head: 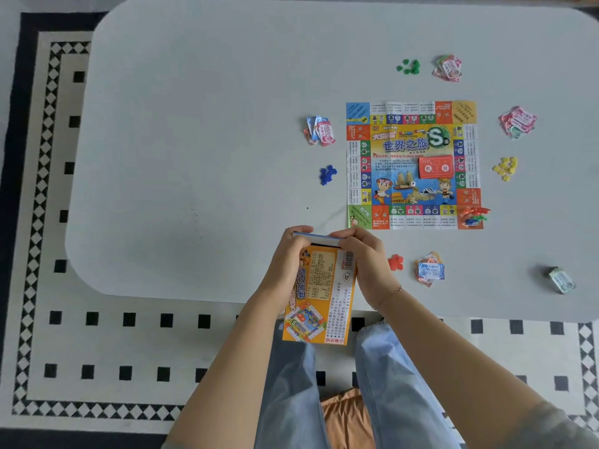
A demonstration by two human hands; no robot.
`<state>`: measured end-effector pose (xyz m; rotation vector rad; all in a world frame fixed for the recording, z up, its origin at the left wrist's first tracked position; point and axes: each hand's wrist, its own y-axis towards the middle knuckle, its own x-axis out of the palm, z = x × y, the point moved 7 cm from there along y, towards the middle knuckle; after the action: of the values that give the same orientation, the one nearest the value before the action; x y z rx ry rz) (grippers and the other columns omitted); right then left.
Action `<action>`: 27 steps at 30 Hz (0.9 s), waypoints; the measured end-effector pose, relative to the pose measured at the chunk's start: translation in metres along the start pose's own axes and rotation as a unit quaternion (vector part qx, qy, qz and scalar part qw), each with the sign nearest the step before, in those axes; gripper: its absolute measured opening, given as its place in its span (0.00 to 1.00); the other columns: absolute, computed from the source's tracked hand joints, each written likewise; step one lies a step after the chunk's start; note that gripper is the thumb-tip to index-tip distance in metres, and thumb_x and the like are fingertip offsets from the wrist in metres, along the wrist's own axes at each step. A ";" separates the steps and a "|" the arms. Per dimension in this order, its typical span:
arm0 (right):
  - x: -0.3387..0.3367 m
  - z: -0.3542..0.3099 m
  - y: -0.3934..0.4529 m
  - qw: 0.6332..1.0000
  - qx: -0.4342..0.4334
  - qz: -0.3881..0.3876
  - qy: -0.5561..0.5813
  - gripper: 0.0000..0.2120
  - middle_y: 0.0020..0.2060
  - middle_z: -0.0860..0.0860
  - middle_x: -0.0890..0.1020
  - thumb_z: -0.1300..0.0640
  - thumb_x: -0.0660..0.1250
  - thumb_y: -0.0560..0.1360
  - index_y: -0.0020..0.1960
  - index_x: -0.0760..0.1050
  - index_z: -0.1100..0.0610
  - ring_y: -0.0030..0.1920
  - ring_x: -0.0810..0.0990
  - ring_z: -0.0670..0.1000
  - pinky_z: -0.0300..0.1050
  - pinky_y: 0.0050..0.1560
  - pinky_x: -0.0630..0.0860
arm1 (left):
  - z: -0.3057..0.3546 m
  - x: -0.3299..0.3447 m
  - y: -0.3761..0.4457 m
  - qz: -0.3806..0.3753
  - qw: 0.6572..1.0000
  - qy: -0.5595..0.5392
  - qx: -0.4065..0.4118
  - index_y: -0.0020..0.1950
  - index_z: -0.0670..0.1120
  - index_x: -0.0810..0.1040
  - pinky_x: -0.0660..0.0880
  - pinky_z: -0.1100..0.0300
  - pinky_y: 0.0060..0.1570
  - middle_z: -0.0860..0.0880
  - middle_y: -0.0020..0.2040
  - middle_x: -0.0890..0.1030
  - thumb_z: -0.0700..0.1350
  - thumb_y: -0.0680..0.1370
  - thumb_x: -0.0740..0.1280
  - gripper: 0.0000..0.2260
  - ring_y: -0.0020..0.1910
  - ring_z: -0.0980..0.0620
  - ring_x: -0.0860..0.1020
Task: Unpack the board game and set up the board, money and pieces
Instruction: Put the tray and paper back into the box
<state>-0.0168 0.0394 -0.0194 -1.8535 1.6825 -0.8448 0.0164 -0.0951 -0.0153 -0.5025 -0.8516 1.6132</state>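
My left hand [290,257] and my right hand [366,257] both grip the top end of the orange game box [319,296], held over the table's near edge. The paper game board [413,163] lies flat on the table [194,124], with a red card stack [435,166] on it. Around it sit money piles at the left [320,130], top [448,68], right [517,120] and bottom [430,270]. Piles of small pieces lie nearby: blue [327,175], green [409,67], yellow [505,167], red [396,262]. Coloured pawns [475,216] rest on the board's near right corner.
A small greenish bundle [561,280] lies near the table's right front edge. The left half of the table holds nothing. A black-and-white patterned rug [64,335] surrounds the table. My knees in blue jeans [382,367] are below the box.
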 end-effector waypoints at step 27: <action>0.009 -0.022 0.010 0.985 -0.010 -0.167 0.034 0.08 0.52 0.59 0.83 0.65 0.64 0.70 0.47 0.80 0.63 0.47 0.80 0.56 0.46 0.46 0.77 | 0.021 -0.005 0.010 -0.108 0.993 0.011 -0.038 0.58 0.51 0.68 0.72 0.57 0.40 0.49 0.42 0.80 0.52 0.82 0.54 0.09 0.42 0.52 0.78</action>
<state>-0.0396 0.0308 -0.0102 -2.1801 1.4436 -1.0357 -0.0044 -0.1058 -0.0101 -0.4641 -0.9217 1.3787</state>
